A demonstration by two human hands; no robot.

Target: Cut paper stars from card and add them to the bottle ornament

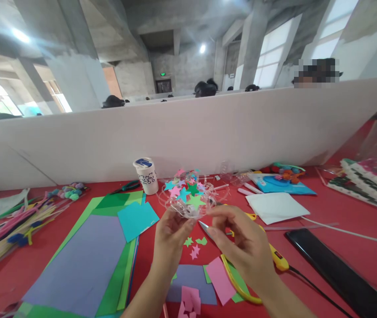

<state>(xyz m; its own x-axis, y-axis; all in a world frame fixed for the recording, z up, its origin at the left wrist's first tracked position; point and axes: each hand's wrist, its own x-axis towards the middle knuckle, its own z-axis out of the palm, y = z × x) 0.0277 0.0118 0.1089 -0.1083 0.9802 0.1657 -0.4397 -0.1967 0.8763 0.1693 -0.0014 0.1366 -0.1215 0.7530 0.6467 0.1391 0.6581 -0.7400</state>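
A clear plastic craft piece (pixel 186 207) with looped strands and several pink, blue and green paper stars stands above the table. My left hand (pixel 173 232) grips its base, with thumb and fingers closed on it. My right hand (pixel 244 243) is just to the right, index finger stretched toward the piece and thumb apart from it. Whether that fingertip touches the strands I cannot tell. A scissor blade (pixel 203 225) shows by my right thumb, and a yellow handle loop (pixel 233 282) curves below the hand. Small paper stars (pixel 195 251) lie beneath.
Coloured paper sheets (pixel 82 260) are stacked left, with a turquoise piece (pixel 138 219) on them. A patterned cup (pixel 146 176) stands near the white partition (pixel 181 132). At right lie a yellow corded tool (pixel 279 260), a white square pad (pixel 277 207) and a long black object (pixel 337 269).
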